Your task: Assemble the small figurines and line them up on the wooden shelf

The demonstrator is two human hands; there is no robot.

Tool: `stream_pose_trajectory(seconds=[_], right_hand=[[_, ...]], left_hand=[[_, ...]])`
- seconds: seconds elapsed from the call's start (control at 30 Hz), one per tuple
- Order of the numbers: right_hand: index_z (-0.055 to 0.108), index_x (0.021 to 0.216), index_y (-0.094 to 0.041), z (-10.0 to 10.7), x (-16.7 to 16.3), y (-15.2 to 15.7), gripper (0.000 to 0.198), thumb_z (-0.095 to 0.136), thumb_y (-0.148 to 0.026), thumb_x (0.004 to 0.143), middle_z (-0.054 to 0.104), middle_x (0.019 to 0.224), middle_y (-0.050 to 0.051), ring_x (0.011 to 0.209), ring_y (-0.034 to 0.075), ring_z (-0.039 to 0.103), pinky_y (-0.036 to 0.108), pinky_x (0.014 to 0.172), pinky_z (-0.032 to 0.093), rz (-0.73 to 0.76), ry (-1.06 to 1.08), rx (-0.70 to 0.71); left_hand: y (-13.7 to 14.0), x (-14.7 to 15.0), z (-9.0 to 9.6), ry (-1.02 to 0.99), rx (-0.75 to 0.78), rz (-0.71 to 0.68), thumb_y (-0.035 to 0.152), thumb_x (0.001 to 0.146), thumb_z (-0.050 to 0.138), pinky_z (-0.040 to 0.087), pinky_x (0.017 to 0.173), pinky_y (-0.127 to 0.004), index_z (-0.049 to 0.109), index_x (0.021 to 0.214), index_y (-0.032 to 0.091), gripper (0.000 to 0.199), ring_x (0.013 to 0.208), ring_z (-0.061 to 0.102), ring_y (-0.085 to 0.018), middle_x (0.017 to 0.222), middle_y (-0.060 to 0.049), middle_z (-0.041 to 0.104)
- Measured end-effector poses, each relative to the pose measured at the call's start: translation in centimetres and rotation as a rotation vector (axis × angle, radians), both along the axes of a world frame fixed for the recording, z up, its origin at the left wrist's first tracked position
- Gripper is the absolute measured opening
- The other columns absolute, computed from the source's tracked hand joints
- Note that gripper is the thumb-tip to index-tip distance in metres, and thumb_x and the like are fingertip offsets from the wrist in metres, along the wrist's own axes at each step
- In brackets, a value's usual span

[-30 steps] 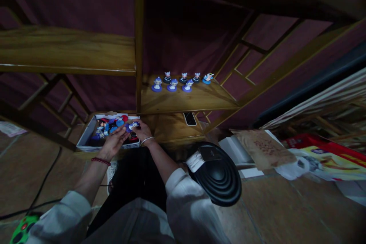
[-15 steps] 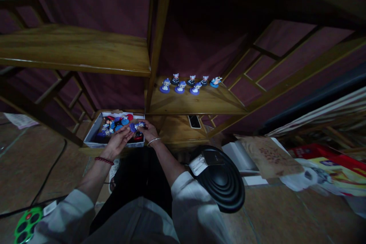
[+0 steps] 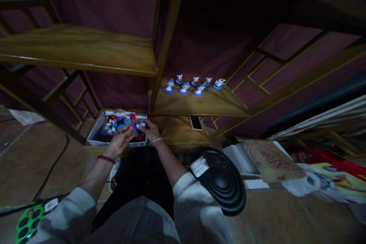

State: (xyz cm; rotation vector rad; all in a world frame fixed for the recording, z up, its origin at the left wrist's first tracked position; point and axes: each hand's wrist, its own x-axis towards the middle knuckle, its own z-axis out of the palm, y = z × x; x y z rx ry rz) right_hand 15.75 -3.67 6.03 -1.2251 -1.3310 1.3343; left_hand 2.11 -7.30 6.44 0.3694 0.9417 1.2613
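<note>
Holding a small purple-based figurine [image 3: 140,125] sideways here, both hands on it, over the right part of an open box [image 3: 95,129]. The left hand [image 3: 122,140] looks pinched on the base and the right hand [image 3: 152,132] closes on the head end, though I can't make out every fingertip. Imo the trick is a light grip: let the chunky base take the pressure, go easy on the head, and turn it slowly. Low over the box is a smart spot too, since a slip would only be a short drop.

As for that box, it's pale-walled and sits on the bottom shelf [image 3: 171,131] with a jumble of figurines [image 3: 113,124] inside, some blue, some red or black, lying every which way. Too dim to count them, tbh.
</note>
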Motion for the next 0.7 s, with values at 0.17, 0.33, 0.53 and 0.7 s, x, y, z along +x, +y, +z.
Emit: stream_pose_trajectory(seconds=[0.17, 0.33, 0.53, 0.7], right_hand=[[0.059, 0.091, -0.02, 0.35, 0.13, -0.02, 0.029, 0.06, -0.022, 0.063, 0.061, 0.078, -0.004, 0.074, 0.012, 0.057, 0.025, 0.075, 0.045, 0.026, 0.008, -0.018], [0.059, 0.09, -0.02, 0.23, 0.25, 0.14, 0.028, 0.059, -0.022, 0.062, 0.06, 0.076, -0.005, 0.072, 0.011, 0.056, 0.024, 0.073, 0.044, 0.045, -0.005, 0.005], [0.059, 0.087, -0.021, -0.01, 0.38, 0.25, 0.026, 0.059, -0.021, 0.062, 0.06, 0.075, -0.005, 0.071, 0.012, 0.055, 0.024, 0.073, 0.044, 0.072, -0.015, 0.047], [0.059, 0.088, -0.021, -0.07, 0.54, 0.21, 0.025, 0.058, -0.022, 0.063, 0.06, 0.076, -0.005, 0.072, 0.011, 0.055, 0.024, 0.072, 0.044, 0.1, -0.067, 0.075]], left_hand=[[0.21, 0.11, 0.08, 0.004, -0.027, 0.012, 0.006, 0.074, 0.057, 0.051, 0.072, -0.025, 0.064, 0.092, 0.013, 0.021, 0.068, 0.062, -0.009, 0.075, -0.004, 0.066], [0.35, 0.4, 0.69, 0.024, -0.068, 0.04, 0.005, 0.073, 0.057, 0.051, 0.068, -0.024, 0.064, 0.084, 0.012, 0.015, 0.064, 0.061, -0.01, 0.071, -0.004, 0.066], [0.5, 0.34, 0.69, 0.051, -0.087, 0.041, 0.006, 0.071, 0.06, 0.05, 0.067, -0.024, 0.063, 0.074, 0.012, 0.007, 0.062, 0.06, -0.009, 0.066, -0.003, 0.065], [0.49, 0.35, 0.51, 0.073, -0.081, 0.05, 0.007, 0.068, 0.064, 0.05, 0.068, -0.026, 0.063, 0.069, 0.011, 0.004, 0.06, 0.059, -0.009, 0.065, -0.002, 0.064]])
